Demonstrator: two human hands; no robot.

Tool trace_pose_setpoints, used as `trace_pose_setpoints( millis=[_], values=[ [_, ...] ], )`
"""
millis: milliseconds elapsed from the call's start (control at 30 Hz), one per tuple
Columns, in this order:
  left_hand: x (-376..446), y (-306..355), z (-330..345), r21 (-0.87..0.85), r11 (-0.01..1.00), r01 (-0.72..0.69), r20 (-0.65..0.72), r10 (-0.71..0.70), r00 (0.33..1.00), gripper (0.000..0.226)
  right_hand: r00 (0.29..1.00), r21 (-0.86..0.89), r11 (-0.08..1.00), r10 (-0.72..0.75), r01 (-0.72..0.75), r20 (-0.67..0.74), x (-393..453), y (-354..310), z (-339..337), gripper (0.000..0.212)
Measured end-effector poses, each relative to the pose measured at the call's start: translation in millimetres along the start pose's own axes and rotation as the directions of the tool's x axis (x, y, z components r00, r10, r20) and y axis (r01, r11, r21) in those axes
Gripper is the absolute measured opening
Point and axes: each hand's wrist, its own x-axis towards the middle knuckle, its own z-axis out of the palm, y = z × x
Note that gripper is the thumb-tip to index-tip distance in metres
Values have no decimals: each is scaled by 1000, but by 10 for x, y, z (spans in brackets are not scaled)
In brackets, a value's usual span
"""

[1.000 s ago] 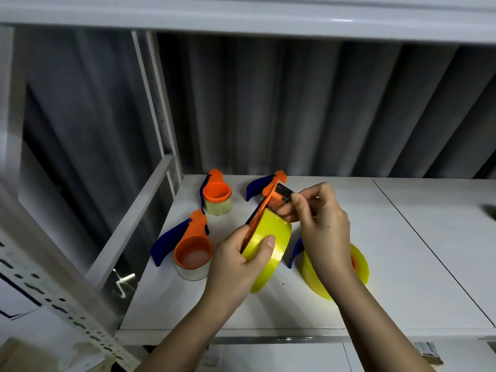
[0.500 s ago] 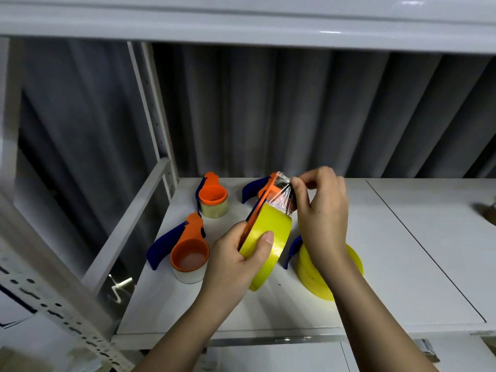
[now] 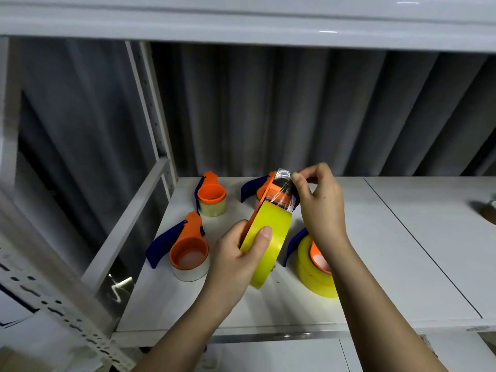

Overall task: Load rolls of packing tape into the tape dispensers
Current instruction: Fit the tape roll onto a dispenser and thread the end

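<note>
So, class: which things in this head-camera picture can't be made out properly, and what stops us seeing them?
- Dispenser behind the held yellow roll: mostly hidden by tape strip and right hand.
- Dark object at the right edge: cut off by the frame.
- Lower-left clutter: blurred.

A storeroom or warehouse: white metal shelving (image 3: 402, 264) against a corrugated wall (image 3: 295, 108).

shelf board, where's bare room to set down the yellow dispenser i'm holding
Bare board lies right of the yellow roll dispenser, up to the seam, and along the front edge near both hands. The back-left is crowded: two clear-tape dispensers and a blue-handled one sit close together.
</note>
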Motion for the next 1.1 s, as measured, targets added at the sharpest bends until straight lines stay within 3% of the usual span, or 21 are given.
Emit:
trace_pose_setpoints(
  millis=[100, 233, 300, 433, 600, 700, 833, 967, 1100],
  values=[
    [-14, -8, 8, 5, 1000, 23, 5, -23, 1000, 24, 996, 34, 997, 61, -63, 61, -4, 27, 24, 18],
    [-31, -48, 3, 13, 999, 38, -6, -38, 999, 28, 946, 126, 968, 176, -216, 273, 74, 30, -47, 19],
    [-39, -62, -6, 12, 999, 31, -2, -31, 1000, 31, 936, 74, 981, 149, -181, 320, 104, 26, -83, 19],
    [-39, -79, -12, -24, 998, 49, 29, -49, 998, 20, 969, 0, 999, 41, -42, 244, 73, 43, -72, 21],
    [-72, -117, -39, -32, 996, 84, 99, -81, 992, 14, 988, 43, 997, 54, -60, 141, 12, 88, -53, 19],
    [-98, -128, -78, -46, 990, 137, 195, -126, 973, 22, 983, 7, 997, 68, -70, 172, 2, 96, -61, 12],
    [-31, -145, -151, -37, 978, 206, 271, -189, 944, 16, 971, -64, 996, 76, -64, 225, -29, 128, -29, 13],
    [-1, -126, -159, -69, 956, 284, 229, -262, 938, 37, 967, -138, 990, 59, -24, 249, -66, 146, 10, 12],
    [115, -268, -142, -10, 958, 285, 151, -281, 948, 81, 947, -193, 979, 8, 58, 321, -193, 142, 63, 13]
  ],
)
